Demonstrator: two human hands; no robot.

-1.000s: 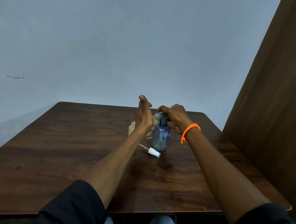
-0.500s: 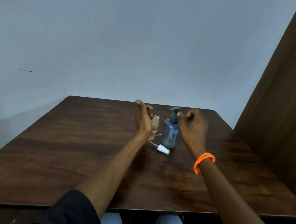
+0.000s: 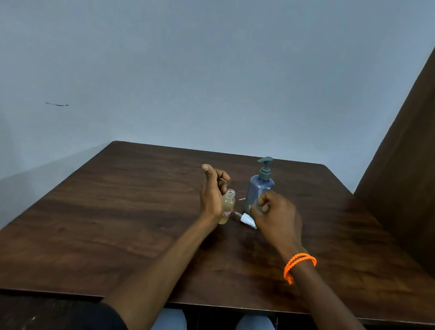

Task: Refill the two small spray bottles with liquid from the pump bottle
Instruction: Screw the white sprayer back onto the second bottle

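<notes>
Your left hand [image 3: 212, 193] stands edge-on, fingers loosely extended, gripping nothing, palm just beside the small uncapped clear bottle of amber liquid [image 3: 227, 206]. Your right hand [image 3: 276, 216], orange bracelet [image 3: 299, 266] at wrist, has curled fingers reaching toward the white spray cap [image 3: 247, 219] lying on the dark wooden table [image 3: 126, 222]; contact unclear. The blue-grey pump bottle [image 3: 260, 186] stands upright just behind it.

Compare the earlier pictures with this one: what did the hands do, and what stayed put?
The right hand left the pump bottle and dropped toward the white spray cap, holding nothing. The left hand stays beside the open small bottle.
</notes>
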